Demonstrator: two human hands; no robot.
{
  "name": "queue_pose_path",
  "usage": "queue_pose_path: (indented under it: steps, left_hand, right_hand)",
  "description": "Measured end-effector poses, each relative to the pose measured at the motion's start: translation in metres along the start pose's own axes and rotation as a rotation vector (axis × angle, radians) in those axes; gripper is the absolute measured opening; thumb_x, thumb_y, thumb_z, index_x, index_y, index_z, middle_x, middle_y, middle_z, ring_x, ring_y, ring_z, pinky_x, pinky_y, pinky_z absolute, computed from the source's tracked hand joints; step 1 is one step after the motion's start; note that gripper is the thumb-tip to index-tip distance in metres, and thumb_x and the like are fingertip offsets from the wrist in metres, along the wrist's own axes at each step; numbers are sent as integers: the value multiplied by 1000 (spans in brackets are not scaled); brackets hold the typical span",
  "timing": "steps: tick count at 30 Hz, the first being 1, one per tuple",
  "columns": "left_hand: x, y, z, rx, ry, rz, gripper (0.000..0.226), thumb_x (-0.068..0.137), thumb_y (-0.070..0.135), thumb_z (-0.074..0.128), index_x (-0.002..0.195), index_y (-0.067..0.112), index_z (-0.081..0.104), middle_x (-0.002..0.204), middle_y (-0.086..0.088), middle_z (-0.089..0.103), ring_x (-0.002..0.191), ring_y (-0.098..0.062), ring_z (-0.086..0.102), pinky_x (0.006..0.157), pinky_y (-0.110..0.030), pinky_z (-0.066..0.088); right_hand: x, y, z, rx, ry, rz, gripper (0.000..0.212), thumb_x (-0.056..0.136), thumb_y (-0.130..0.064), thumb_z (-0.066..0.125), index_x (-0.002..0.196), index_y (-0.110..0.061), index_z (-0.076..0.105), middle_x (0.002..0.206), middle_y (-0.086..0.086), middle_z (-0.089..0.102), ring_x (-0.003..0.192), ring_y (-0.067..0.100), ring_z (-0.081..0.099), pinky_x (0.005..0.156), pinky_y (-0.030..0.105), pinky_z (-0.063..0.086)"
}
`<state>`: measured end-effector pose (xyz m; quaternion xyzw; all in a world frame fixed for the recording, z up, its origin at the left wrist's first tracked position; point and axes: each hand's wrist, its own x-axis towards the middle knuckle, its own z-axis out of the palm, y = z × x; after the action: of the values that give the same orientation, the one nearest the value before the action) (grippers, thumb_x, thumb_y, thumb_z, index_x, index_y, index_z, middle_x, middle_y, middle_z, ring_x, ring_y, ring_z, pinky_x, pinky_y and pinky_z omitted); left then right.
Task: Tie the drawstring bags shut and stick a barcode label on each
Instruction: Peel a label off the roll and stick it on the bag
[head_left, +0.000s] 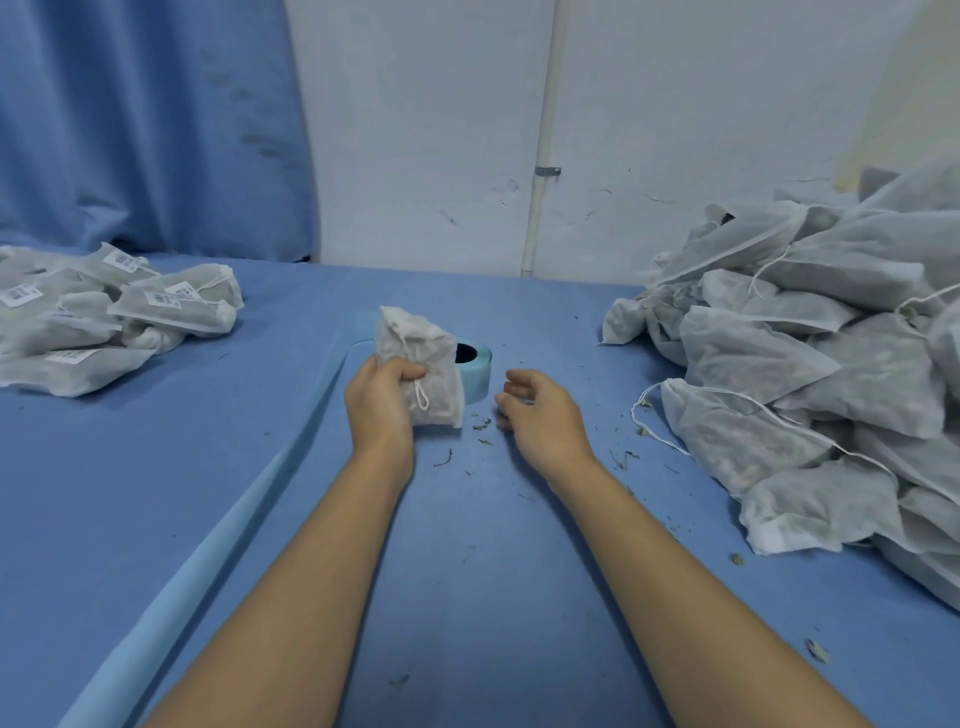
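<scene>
My left hand (378, 402) grips a small white drawstring bag (422, 358), holding it upright above the blue table; its white cord loop hangs down the front. Directly behind the bag sits a light blue label roll (475, 371), partly hidden by it. A long light blue backing strip (218, 540) trails from the roll toward the near left. My right hand (535, 410) hovers just right of the bag with loosely curled fingers and holds nothing.
A large heap of unlabelled white bags (810, 374) with loose cords fills the right side. A smaller pile of bags with barcode labels (104, 317) lies at the far left. Dried herb crumbs (480, 426) dot the blue table (467, 571). A wall and blue curtain stand behind.
</scene>
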<state>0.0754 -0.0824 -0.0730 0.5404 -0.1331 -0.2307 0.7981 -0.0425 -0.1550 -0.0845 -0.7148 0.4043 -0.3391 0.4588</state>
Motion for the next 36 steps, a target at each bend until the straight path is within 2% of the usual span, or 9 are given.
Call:
queue_pose_path:
  steps: [3,6,8,10,14,20,24,32,36]
  left_hand:
    - [0,-2,2,97,-17,10,24,72,0,55,59,14,42,64,0,48,56,-14,46,47,-20,35]
    - [0,-3,2,137,-21,11,23,72,1,56,57,13,43,60,1,48,54,-15,45,44,-18,36]
    - [1,-3,2,137,-48,-13,15,73,2,54,62,10,48,67,-3,52,61,-19,49,51,-20,38]
    - [1,0,2,120,-103,-65,5,75,3,53,76,8,55,80,-10,55,74,-22,51,63,-29,39]
    - [2,3,0,92,-206,-136,16,77,6,48,81,8,63,82,-8,62,77,-25,57,69,-30,43]
    - [5,0,0,97,-48,-111,11,75,9,52,85,8,58,90,-10,59,82,-25,56,75,-36,41]
    - [4,-2,2,174,-14,-62,8,73,12,53,79,8,57,83,-9,59,76,-24,54,66,-33,39]
    - [-1,3,1,156,-240,-119,17,78,6,48,73,11,63,67,-2,65,66,-21,59,64,-28,44]
    - [1,1,0,124,-138,-100,13,78,8,49,82,7,61,85,-10,62,79,-25,57,74,-34,43]
  right_hand:
    - [9,-5,3,-139,-43,-45,50,97,-16,49,145,-12,36,146,5,44,121,19,52,107,33,39]
    - [15,-10,10,-234,-75,-111,46,94,-6,46,140,-8,41,139,8,51,123,23,50,92,20,38]
    - [15,-11,15,-169,-67,-133,45,90,2,45,134,-8,48,133,4,56,120,16,52,83,8,35]
    - [14,-11,14,-100,-10,-107,47,89,2,46,134,-9,50,129,2,60,121,14,53,87,11,36]
    - [13,-7,6,-68,68,-82,46,88,-3,49,133,-9,50,86,-16,64,106,10,57,89,19,39]
    - [12,-4,12,-179,-39,-104,58,90,-12,57,144,-11,36,143,4,46,132,20,42,102,27,35]
    - [11,-1,16,-168,-25,-161,46,93,-19,60,137,-13,48,134,0,56,122,15,52,90,17,38]
    - [7,-2,20,-224,173,-171,42,87,-29,68,120,-7,56,118,6,59,106,20,58,90,32,47]
    - [6,-2,23,-165,186,-134,44,83,-30,73,116,-9,52,110,2,59,99,17,59,83,29,48]
